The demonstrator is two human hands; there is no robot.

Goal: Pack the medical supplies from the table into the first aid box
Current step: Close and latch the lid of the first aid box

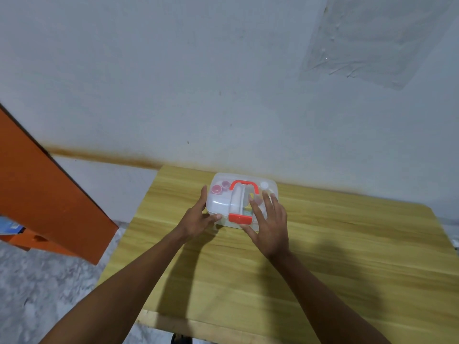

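Note:
The first aid box (221, 203) is translucent white plastic with a red handle (242, 185) on its lid and a red latch (240, 218) on its front. It stands with the lid down at the far side of the wooden table (323, 256). Through the lid I make out pinkish round caps (219, 187) and a white bottle top (264, 185). My left hand (198, 217) grips the box's left front corner, thumb on the front, fingers along the side. My right hand (269, 222) lies flat with spread fingers on the lid's right half, next to the latch.
A grey-white wall rises right behind the table. An orange panel (44, 194) leans at the left over a speckled floor (37, 289). A clear plastic sheet (372, 38) is stuck to the wall at the upper right.

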